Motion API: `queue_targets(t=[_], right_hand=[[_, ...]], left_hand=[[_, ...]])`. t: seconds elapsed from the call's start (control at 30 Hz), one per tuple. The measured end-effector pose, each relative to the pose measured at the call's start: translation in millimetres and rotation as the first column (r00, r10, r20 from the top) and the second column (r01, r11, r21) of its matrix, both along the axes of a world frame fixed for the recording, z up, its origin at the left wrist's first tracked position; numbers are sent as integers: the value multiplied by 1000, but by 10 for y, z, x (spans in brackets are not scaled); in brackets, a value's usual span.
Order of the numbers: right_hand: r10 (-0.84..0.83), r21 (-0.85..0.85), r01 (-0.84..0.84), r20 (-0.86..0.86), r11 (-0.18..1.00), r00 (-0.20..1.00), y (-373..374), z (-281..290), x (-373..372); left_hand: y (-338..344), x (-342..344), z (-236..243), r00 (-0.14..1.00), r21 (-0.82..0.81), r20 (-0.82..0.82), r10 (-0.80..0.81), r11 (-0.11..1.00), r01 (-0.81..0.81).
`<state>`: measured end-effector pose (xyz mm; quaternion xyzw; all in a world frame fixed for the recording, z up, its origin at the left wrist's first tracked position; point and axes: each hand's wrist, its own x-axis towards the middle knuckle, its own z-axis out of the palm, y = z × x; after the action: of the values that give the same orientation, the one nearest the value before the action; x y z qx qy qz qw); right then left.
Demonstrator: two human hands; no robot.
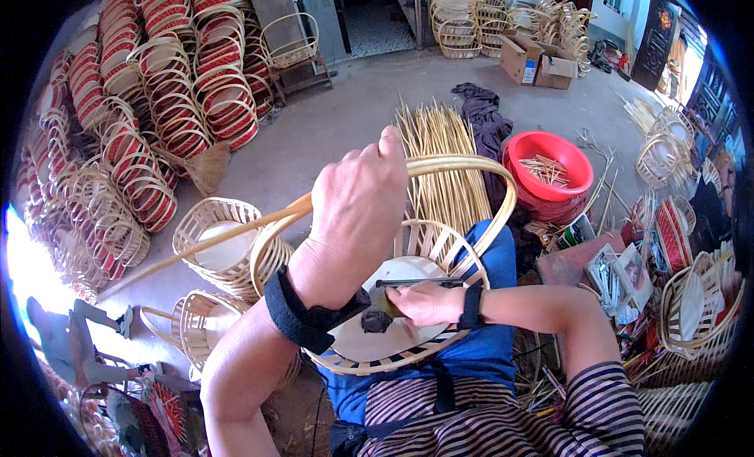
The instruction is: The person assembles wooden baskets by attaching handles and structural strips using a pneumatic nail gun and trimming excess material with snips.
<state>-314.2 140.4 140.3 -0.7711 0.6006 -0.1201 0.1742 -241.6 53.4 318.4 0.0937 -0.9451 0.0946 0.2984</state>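
Note:
On my lap rests an oval woven basket of pale strips with a flat light base. My left hand, closed in a fist, grips its arched handle near the top. A long thin cane runs from that hand down to the left. Inside the basket, my right hand has its fingers closed around a dark tool with a straight bar; the tool's kind is unclear. Black straps circle both wrists, and a small dark block shows beside the right fingers.
A bundle of thin canes lies ahead, beside a red basin holding short sticks. Baskets stand at my left; tall stacks of red-banded baskets fill the far left. Cardboard boxes are at the back. Clutter lies to the right.

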Motion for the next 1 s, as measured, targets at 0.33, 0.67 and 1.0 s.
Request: queue_targets(t=[0.33,0.67,1.0], right_hand=[[-105,-841,67,12,537,994,-124,1596,-368],[-277,-755,126,-76,643,958,-276,1562,-469],[-231,-670,161,-16,724,973,-152,1607,-470]], left_hand=[[-90,78,53,992,68,124,29,997,-37],[-379,1066,73,971,267,125,204,936,-231],[-240,810,-521,895,310,-415,162,950,-28]])
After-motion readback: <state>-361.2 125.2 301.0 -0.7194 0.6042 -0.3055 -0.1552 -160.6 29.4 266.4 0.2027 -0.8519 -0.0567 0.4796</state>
